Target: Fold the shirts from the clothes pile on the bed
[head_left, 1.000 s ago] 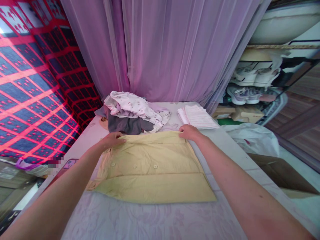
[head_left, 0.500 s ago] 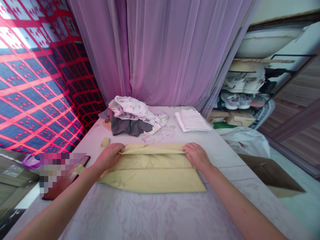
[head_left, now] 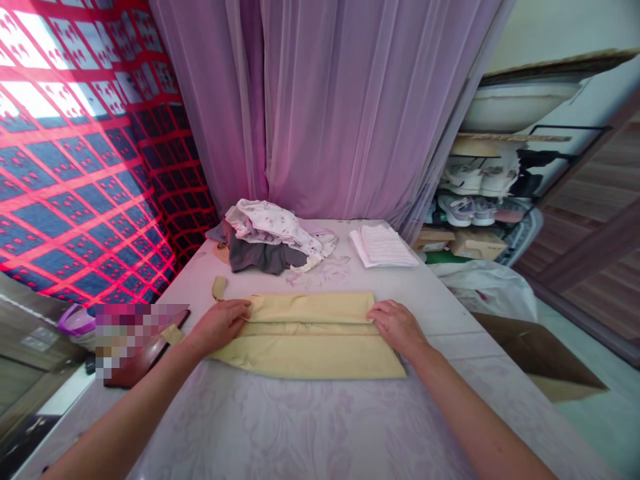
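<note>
A yellow buttoned garment [head_left: 310, 357] lies folded on the patterned tablecloth [head_left: 300, 427], its far part turned over toward me in a flat band. My left hand [head_left: 225, 325] grips the left end of that folded edge, fingers closed on the cloth. At the right end, my right hand [head_left: 397, 325] pinches the same edge between thumb and fingers. A narrow yellow strap [head_left: 219, 287] sticks out beyond my left hand, and another yellow strip shows beside my left wrist. The buttons are covered by the fold.
Rumpled clothes [head_left: 270, 237], white-patterned over dark grey, lie at the back left. A folded striped cloth [head_left: 383, 245] sits at the back right. Left of my forearm is a dark red object [head_left: 150, 357], partly blurred out. An open cardboard box [head_left: 540, 353] and shoe rack [head_left: 470, 193] stand at right.
Both hands have brought the far edge of the yellow garment down toward me, covering the buttons that showed before. The view has tilted slightly.
</note>
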Demonstrator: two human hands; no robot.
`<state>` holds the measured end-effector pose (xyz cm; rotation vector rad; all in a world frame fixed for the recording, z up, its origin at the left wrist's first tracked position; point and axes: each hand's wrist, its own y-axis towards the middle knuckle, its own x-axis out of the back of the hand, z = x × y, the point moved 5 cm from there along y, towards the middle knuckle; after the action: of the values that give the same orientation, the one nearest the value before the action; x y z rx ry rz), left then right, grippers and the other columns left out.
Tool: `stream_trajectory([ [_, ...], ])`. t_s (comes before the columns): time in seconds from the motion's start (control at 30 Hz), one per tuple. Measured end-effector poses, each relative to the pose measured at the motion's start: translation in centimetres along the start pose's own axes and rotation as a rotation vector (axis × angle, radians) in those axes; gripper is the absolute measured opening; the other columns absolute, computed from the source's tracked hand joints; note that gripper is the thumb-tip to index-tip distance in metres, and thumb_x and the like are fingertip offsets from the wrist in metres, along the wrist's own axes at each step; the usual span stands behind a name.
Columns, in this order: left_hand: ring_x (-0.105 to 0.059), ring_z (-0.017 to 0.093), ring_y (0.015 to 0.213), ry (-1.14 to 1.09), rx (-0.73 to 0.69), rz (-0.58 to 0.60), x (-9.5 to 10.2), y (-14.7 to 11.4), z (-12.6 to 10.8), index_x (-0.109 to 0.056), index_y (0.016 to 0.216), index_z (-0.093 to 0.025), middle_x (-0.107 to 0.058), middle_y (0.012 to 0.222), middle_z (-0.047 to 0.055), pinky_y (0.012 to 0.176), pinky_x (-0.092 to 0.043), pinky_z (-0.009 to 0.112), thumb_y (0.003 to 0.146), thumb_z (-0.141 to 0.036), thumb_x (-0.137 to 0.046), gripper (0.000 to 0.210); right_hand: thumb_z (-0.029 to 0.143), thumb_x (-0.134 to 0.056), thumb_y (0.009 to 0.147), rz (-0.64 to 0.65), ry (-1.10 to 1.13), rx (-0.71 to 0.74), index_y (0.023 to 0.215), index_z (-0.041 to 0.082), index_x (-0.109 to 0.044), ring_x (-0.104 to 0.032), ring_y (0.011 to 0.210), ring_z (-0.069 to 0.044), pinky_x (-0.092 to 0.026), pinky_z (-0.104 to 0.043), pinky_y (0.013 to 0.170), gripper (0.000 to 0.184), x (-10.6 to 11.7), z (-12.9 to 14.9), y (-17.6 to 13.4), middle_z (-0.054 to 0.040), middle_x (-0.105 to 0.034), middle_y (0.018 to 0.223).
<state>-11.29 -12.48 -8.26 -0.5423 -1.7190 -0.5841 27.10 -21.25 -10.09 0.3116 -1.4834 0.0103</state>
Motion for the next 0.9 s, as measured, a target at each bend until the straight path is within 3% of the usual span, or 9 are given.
stream_trajectory([
  [0.13, -0.066, 0.018, 0.084, -0.030, 0.187, 0.086, 0.7, 0.4, 0.8, -0.065, 0.087, -0.025, -0.072, 0.093, 0.001, 0.075, -0.049, 0.028, 0.079, -0.025, -0.043, 0.024, 0.004, -0.045, 0.074, 0.109, 0.050, -0.032, 0.088, 0.026, -0.073, -0.059, 0.094, -0.017, -0.041, -0.028, 0.087, 0.038, -0.1, -0.4, 0.2, -0.0002, -0.071, 0.095],
  [0.23, -0.065, 0.017, 0.079, -0.021, 0.333, 0.001, 1.7, 1.6, 2.4, -0.064, 0.098, -0.025, -0.071, 0.090, 0.000, 0.071, -0.048, 0.027, 0.082, -0.032, -0.038, 0.031, 0.007, -0.042, 0.078, 0.094, 0.061, -0.205, 0.087, 0.028, -0.072, -0.060, 0.095, -0.015, -0.042, -0.026, 0.085, 0.037, 0.7, -1.7, 1.5, 0.0011, -0.070, 0.099],
  [0.33, -0.062, 0.020, 0.098, 0.002, 0.304, -0.059, 1.9, 3.6, 3.4, -0.063, 0.109, -0.022, -0.067, 0.112, 0.006, 0.084, -0.046, 0.030, 0.081, -0.039, -0.041, 0.039, 0.024, -0.042, 0.087, 0.032, 0.039, -0.419, 0.109, 0.025, -0.067, -0.059, 0.101, -0.019, -0.043, -0.029, 0.084, 0.033, 0.9, -3.0, 3.3, -0.0047, -0.066, 0.112],
  [0.4, -0.060, 0.023, 0.103, -0.022, 0.281, 0.013, 1.2, 4.6, 3.8, -0.063, 0.110, -0.020, -0.066, 0.115, 0.008, 0.087, -0.045, 0.031, 0.079, -0.047, -0.045, 0.045, 0.041, -0.044, 0.088, 0.057, 0.033, -0.480, 0.114, 0.021, -0.064, -0.058, 0.104, -0.023, -0.043, -0.032, 0.084, 0.039, 0.1, -3.4, 4.2, -0.0095, -0.064, 0.116],
  [0.47, -0.062, 0.023, 0.096, -0.086, 0.285, 0.113, 0.1, 5.0, 4.0, -0.065, 0.103, -0.020, -0.069, 0.105, 0.008, 0.081, -0.046, 0.030, 0.078, -0.051, -0.046, 0.044, 0.050, -0.046, 0.086, 0.086, 0.049, -0.471, 0.107, 0.021, -0.066, -0.058, 0.104, -0.023, -0.043, -0.032, 0.083, 0.041, -1.0, -3.4, 4.8, -0.0098, -0.064, 0.115],
  [0.53, -0.063, 0.020, 0.084, -0.155, 0.291, 0.149, -0.7, 4.9, 4.0, -0.065, 0.094, -0.021, -0.070, 0.090, 0.004, 0.071, -0.045, 0.027, 0.079, -0.052, -0.044, 0.040, 0.047, -0.048, 0.086, 0.054, 0.081, -0.454, 0.096, 0.021, -0.068, -0.059, 0.100, -0.021, -0.042, -0.029, 0.080, 0.034, -1.6, -3.2, 4.8, -0.0075, -0.066, 0.108],
  [0.67, -0.059, 0.016, 0.073, -0.185, 0.302, 0.046, -0.9, 4.1, 3.4, -0.056, 0.088, -0.022, -0.063, 0.076, -0.002, 0.064, -0.041, 0.024, 0.083, -0.048, -0.037, 0.033, 0.036, -0.042, 0.090, -0.023, 0.130, -0.576, 0.097, 0.021, -0.064, -0.062, 0.086, -0.019, -0.041, -0.027, 0.069, 0.028, -1.7, -3.0, 4.0, -0.0063, -0.069, 0.094],
  [0.77, -0.059, 0.016, 0.074, -0.130, 0.323, 0.004, -1.0, 3.8, 3.2, -0.053, 0.087, -0.022, -0.063, 0.076, -0.001, 0.065, -0.041, 0.025, 0.086, -0.045, -0.033, 0.031, 0.036, -0.035, 0.094, -0.028, 0.086, -0.647, 0.106, 0.021, -0.060, -0.063, 0.078, -0.020, -0.039, -0.028, 0.063, 0.031, -1.7, -2.3, 3.5, -0.0074, -0.070, 0.090],
  [0.9, -0.062, 0.020, 0.083, -0.019, 0.338, 0.057, -1.5, 4.1, 3.2, -0.057, 0.095, -0.021, -0.067, 0.088, 0.004, 0.069, -0.043, 0.028, 0.086, -0.038, -0.039, 0.027, 0.034, -0.037, 0.094, -0.020, 0.026, -0.600, 0.107, 0.022, -0.059, -0.063, 0.082, -0.020, -0.040, -0.029, 0.065, 0.028, -2.1, -1.6, 3.3, -0.0087, -0.069, 0.096],
])
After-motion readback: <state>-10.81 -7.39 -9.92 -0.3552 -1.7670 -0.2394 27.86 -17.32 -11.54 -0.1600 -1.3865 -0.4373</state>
